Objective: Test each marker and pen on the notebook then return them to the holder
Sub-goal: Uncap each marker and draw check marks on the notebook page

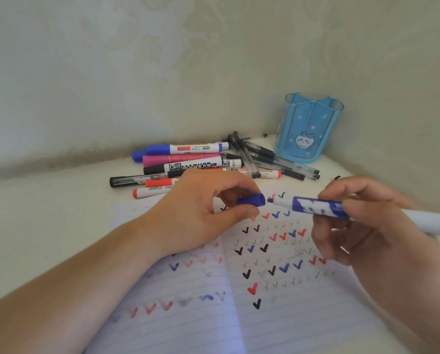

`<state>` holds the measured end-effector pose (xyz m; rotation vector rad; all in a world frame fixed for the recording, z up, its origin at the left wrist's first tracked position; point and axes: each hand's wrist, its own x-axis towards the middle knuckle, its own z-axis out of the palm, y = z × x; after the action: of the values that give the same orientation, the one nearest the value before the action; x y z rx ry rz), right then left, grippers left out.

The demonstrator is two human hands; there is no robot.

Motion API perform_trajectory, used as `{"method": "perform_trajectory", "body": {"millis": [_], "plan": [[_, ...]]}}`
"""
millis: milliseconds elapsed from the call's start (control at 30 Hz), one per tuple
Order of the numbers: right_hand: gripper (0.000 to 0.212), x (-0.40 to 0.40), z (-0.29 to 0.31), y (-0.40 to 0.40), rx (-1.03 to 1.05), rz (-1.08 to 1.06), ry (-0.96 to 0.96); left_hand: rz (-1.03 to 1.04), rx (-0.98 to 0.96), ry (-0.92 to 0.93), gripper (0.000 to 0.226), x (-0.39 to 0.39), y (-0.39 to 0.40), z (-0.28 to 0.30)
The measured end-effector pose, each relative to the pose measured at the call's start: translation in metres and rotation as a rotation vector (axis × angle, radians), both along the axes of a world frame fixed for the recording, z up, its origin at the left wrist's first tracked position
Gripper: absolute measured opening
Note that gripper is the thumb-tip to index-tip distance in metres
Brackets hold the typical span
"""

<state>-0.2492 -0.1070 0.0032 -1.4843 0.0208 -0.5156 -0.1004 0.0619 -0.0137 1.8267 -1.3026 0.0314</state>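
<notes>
Patterned wallpaper closes in behind the white table (47, 213), forming a corner. A blue cap (251, 200) is pinched by the left hand (201, 213); the uncapped blue marker (316, 206) is gripped by the right hand (372, 221), tip just short of the cap. Both are held above the tick-marked notebook (290, 315). Loose markers (188, 159) lie beyond, beside the blue holder (308, 129).

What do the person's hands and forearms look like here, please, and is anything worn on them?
Both the left hand and the right hand are bare, with no gloves, rings, watch or bracelets visible. The forearms are bare too; no sleeve shows in the head view.
</notes>
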Motion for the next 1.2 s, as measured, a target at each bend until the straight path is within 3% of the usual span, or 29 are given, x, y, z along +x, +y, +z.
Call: {"method": "perform_trajectory", "body": {"millis": [333,433,500,600,800,1000,1167,1200], "plan": [[0.023,0.003,-0.002,0.0,-0.087,-0.031,0.107,-0.029,-0.065,-0.049,0.02,-0.004,-0.001,0.0],[0.011,0.004,0.001,-0.002,-0.078,-0.07,0.122,-0.049,-0.081,-0.067,0.019,-0.003,-0.002,0.0],[0.014,0.004,0.001,-0.002,-0.083,-0.064,0.126,-0.073,-0.091,-0.06,0.022,-0.003,-0.003,0.0],[0.023,0.005,0.001,0.002,-0.08,-0.041,0.123,-0.083,-0.107,-0.016,0.019,-0.003,-0.004,-0.002],[0.025,0.006,-0.002,0.009,-0.149,-0.093,0.099,-0.043,-0.201,0.248,0.024,-0.008,-0.01,-0.005],[0.02,0.01,-0.005,0.009,-0.233,-0.058,0.1,-0.037,-0.184,0.203,0.025,-0.015,-0.01,-0.004],[0.03,0.009,0.006,-0.009,-0.143,-0.062,0.05,0.046,-0.15,0.087,0.027,-0.004,-0.01,-0.002],[0.02,0.009,0.006,-0.014,-0.12,-0.112,0.021,0.076,-0.147,0.044,0.028,-0.002,-0.008,-0.002]]}}
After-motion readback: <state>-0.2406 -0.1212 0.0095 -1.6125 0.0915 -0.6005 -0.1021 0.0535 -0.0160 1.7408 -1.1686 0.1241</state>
